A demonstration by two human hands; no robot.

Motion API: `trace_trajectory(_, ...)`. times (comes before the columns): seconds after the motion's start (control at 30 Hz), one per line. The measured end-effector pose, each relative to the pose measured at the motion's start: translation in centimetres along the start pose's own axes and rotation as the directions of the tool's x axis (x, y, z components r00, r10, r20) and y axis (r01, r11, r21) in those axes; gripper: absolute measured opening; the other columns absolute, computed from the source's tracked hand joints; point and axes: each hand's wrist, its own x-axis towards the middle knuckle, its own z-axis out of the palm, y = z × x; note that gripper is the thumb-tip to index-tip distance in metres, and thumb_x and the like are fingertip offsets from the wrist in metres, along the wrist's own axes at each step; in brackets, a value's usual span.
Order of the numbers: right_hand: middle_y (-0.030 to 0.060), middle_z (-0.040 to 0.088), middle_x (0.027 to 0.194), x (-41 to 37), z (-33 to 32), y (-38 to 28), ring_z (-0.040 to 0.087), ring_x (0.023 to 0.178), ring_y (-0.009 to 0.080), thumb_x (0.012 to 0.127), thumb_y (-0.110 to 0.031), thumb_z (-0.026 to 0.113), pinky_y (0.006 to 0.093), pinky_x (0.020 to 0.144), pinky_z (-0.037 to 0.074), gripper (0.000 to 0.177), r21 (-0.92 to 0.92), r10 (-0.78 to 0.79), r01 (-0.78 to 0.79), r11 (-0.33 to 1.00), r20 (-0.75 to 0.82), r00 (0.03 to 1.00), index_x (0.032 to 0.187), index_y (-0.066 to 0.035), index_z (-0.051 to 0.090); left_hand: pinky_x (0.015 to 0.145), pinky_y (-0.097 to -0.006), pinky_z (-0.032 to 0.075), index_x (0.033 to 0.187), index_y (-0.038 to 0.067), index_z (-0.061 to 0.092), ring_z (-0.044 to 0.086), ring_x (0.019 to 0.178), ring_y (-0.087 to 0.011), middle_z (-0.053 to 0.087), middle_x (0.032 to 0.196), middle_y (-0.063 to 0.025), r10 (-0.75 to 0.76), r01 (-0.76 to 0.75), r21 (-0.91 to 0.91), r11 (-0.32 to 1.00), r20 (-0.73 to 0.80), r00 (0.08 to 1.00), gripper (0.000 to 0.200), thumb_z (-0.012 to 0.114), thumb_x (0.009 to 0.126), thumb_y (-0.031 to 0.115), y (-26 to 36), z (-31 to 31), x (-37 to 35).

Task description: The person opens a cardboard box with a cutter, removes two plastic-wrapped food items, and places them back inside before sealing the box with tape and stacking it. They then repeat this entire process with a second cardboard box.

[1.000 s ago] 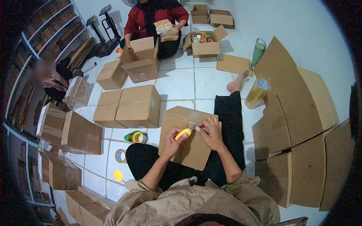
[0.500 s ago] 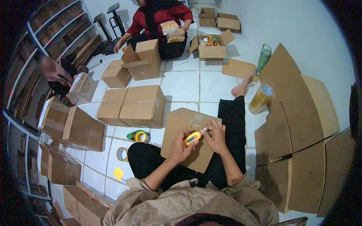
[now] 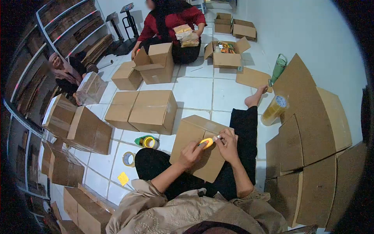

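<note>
A closed cardboard box (image 3: 206, 171) lies across my lap between my black-trousered legs. Over its top, my left hand (image 3: 191, 154) is wrapped round the rear end of a yellow cutter (image 3: 209, 143). The fingers of my right hand (image 3: 226, 145) are pinched at the cutter's pale front end, where the blade is too small to make out clearly. Left of my knee, a green tape dispenser (image 3: 140, 140) with a yellow roll and a separate tape roll (image 3: 128, 159) lie on the tiles.
Closed boxes (image 3: 154, 111) stand ahead to the left. Beyond them, a person in red holds packets (image 3: 187, 36) beside an open box (image 3: 157, 64); another person sits at far left. Cardboard sheets (image 3: 317, 187), stacked tape rolls (image 3: 274, 110) and a green bottle (image 3: 279, 68) are at right.
The view has shifted slightly. My left hand has moved back along the cutter and turned, so less of its yellow handle's rear shows. My right hand remains at its front end.
</note>
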Motion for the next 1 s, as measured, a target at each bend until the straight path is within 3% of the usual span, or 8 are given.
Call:
trace_trajectory(0.17,0.0049,0.051,0.080,0.1,0.2,0.1,0.047,0.084,0.0236,0.078,-0.029,0.063,0.0372,0.077,0.031,0.026,0.001,0.006,-0.006,1.000,-0.037,0.999,0.071,-0.004,0.058,0.062,-0.0344,0.051,0.106,0.006,0.060,0.061,0.075,-0.0286,0.061,0.092,-0.0136,-0.091,0.098,-0.164,0.982,0.052,0.994,0.035,0.065,0.071,0.006,-1.0,-1.1,0.8)
trace_trajectory(0.23,0.0046,0.051,0.080,0.1,0.1,-0.2,0.047,0.084,0.0237,0.078,-0.029,0.064,0.0375,0.077,0.031,0.024,0.008,0.045,-0.045,0.999,0.000,0.999,0.071,-0.006,0.059,0.061,-0.0340,0.049,0.101,0.004,0.061,0.062,0.072,-0.0284,0.062,0.085,-0.0150,-0.262,0.264,-0.204,0.943,0.034,0.964,0.026,0.065,0.077,0.011,-1.4,-2.8,2.7)
trace_trajectory(0.4,0.0039,0.053,0.084,0.0,-0.2,-1.5,0.047,0.086,0.0240,0.072,-0.022,0.067,0.0367,0.078,0.032,0.017,-0.042,0.028,-0.029,0.999,-0.029,0.999,0.082,-0.011,0.060,0.060,-0.0310,0.047,0.099,0.004,0.063,0.062,0.067,-0.0225,0.065,0.080,-0.0145,-0.410,0.516,-0.288,0.807,0.356,0.840,0.024,0.064,0.082,0.020,-6.6,-4.8,6.6)
trace_trajectory(0.47,0.0041,0.053,0.085,-0.1,0.1,-1.7,0.047,0.086,0.0244,0.070,-0.020,0.069,0.0365,0.078,0.032,0.020,-0.076,0.030,-0.034,0.996,-0.055,0.998,0.085,-0.011,0.060,0.072,-0.0284,0.047,0.102,0.001,0.061,0.058,0.078,-0.0110,0.065,0.084,-0.0076,-0.283,0.554,-0.331,0.764,0.600,0.749,0.027,0.064,0.083,0.020,-8.0,-4.9,8.5)
trace_trajectory(0.6,0.0058,0.054,0.086,-0.1,0.3,-1.3,0.047,0.087,0.0256,0.068,-0.016,0.069,0.0374,0.078,0.033,0.023,-0.090,0.016,-0.024,0.996,-0.089,0.996,0.087,-0.010,0.059,0.072,-0.0282,0.046,0.101,0.002,0.062,0.059,0.078,-0.0121,0.066,0.087,-0.0073,-0.048,0.486,-0.365,0.794,0.760,0.648,0.026,0.064,0.083,0.020,-8.1,-5.0,13.0)
trace_trajectory(0.83,0.0070,0.052,0.085,-0.2,0.4,-0.8,0.047,0.086,0.0258,0.068,-0.016,0.069,0.0382,0.077,0.033,0.022,-0.110,-0.007,-0.004,0.994,-0.094,0.996,0.085,-0.009,0.058,0.063,-0.0297,0.045,0.093,0.005,0.065,0.059,0.067,-0.0169,0.065,0.077,-0.0096,0.198,0.336,-0.462,0.821,0.782,0.591,0.024,0.068,0.077,0.022,-8.5,-2.6,16.3)
trace_trajectory(0.9,0.0070,0.052,0.084,-0.2,0.5,-0.8,0.047,0.086,0.0257,0.068,-0.017,0.069,0.0380,0.076,0.033,0.021,-0.108,-0.004,-0.005,0.994,-0.092,0.996,0.084,-0.009,0.058,0.066,-0.0297,0.046,0.095,0.003,0.064,0.060,0.073,-0.0163,0.066,0.082,-0.0096,0.182,0.355,-0.335,0.873,0.898,0.400,0.025,0.068,0.078,0.020,-8.5,-2.6,17.6)
trace_trajectory(1.0,0.0067,0.052,0.084,-0.1,0.4,-0.7,0.046,0.086,0.0255,0.068,-0.017,0.069,0.0377,0.075,0.033,0.021,-0.109,-0.014,0.005,0.994,-0.085,0.996,0.083,-0.009,0.057,0.065,-0.0311,0.047,0.094,0.003,0.065,0.060,0.071,-0.0163,0.066,0.079,-0.0096,0.237,0.303,-0.371,0.878,0.886,0.399,0.025,0.070,0.076,0.020,-8.8,-1.9,18.2)
